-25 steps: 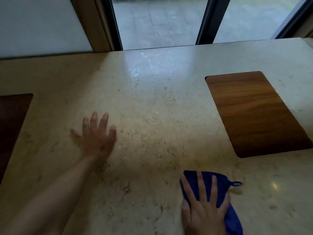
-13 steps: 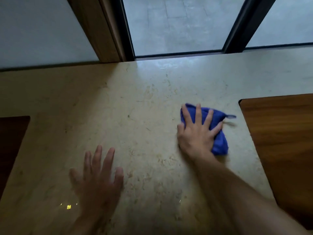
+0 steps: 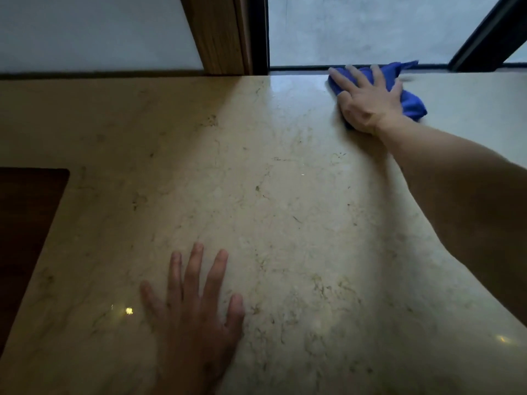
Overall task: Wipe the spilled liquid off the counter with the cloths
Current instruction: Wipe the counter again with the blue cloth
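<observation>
Fingers of right hand spread straight, pressing flat on blue cloth at far edge of marble counter, just beside dark window frame. Left hand resting flat near front of counter, fingers splayed and relaxed, grasping nothing. Dark wooden inset at left edge.

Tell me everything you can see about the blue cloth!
The blue cloth is bright royal blue, soft-looking and bunched up rather than flat. It lies at the far edge of the pale stone counter, right by the window frame. One corner sticks out toward the glass, a bit blurred. The right hand lies flat on it, fingers spread and fairly straight, hiding its middle, so blue shows only around the fingers and beyond the hand on the right.
</observation>
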Tool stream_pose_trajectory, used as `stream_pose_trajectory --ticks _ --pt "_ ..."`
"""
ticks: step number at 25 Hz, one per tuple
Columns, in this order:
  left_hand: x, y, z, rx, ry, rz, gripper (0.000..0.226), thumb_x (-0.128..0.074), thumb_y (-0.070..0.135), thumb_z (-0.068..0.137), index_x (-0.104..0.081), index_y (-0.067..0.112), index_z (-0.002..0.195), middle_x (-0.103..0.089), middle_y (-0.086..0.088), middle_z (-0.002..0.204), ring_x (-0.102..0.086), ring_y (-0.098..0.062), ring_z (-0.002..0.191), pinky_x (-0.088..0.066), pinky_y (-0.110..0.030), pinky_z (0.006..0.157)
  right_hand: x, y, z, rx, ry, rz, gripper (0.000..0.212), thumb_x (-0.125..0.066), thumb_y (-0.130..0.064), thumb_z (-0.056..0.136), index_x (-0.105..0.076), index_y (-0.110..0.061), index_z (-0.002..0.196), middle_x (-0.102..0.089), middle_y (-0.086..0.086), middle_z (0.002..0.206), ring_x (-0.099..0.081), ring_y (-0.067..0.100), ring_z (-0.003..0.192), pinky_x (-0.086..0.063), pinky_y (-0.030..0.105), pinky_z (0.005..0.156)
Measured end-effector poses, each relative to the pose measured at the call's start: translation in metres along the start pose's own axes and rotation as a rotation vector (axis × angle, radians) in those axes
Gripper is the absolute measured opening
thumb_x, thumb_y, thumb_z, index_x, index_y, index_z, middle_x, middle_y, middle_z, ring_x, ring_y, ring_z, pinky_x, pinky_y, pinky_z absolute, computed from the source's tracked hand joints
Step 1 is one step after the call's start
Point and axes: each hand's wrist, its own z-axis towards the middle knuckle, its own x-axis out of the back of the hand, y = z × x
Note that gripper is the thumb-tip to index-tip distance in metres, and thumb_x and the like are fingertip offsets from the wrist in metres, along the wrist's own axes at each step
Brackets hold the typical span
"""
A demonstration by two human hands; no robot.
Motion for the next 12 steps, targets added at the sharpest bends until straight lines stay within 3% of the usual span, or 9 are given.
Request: stream_pose_trajectory --ticks 5,12 --pt "0.003 0.000 -0.002 -0.003 -0.030 -0.019 0.066 -0.035 0.051 0.082 -0.039 0.030 0.145 -0.031 -0.004 0.158 -0.024 -0.034 0.146 -0.016 -0.073 0.106 -0.012 -0.011 -0.069 0.274 -0.024 -0.057 0.054 -0.016 -0.043 0.097 -0.001 -0.060 0.146 -0.001 -0.017 0.163 0.005 0.026 0.150 0.002 0.067 0.113" --pt "0.009 0.001 -0.012 0.018 -0.026 -0.062 0.062 -0.021 0.058 0.088 -0.020 0.040 0.148 -0.015 0.003 0.162 -0.008 -0.027 0.150 -0.009 -0.071 0.110 -0.061 -0.039 -0.281 0.448 -0.036 -0.146 0.053 -0.012 -0.048 0.099 0.013 -0.058 0.145 0.007 -0.019 0.162 0.013 0.023 0.149 0.008 0.061 0.115"
